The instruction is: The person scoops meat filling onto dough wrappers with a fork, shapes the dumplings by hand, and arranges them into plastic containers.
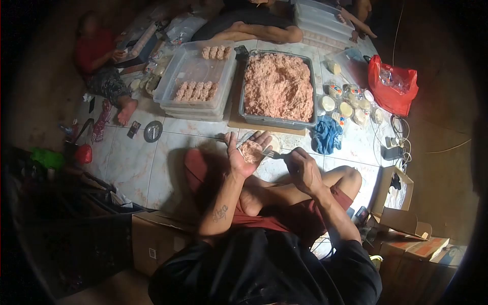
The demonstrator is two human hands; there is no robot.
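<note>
My left hand (pixel 242 166) is palm up with its fingers spread. On it rests a flattened portion of pink minced meat (pixel 251 151), with a thin pale wrapper edge partly showing under it. My right hand (pixel 304 171) is closed around a fork (pixel 274 154), whose tines touch or hover just over the meat's right side. Beyond both hands stands a large dark tub (pixel 277 122) heaped with pink meat mixture (pixel 278 86). Left of it, a clear plastic tray (pixel 168 84) holds rows of shaped meat pieces (pixel 195 91).
Round pale wrapper stacks (pixel 345 109) and a blue plastic bag (pixel 327 134) lie right of the tub. A red bag (pixel 391 84), cables (pixel 404 134) and an open cardboard box (pixel 399 188) are farther right. Other people sit across the tiled floor (pixel 173 168), near more trays (pixel 317 18).
</note>
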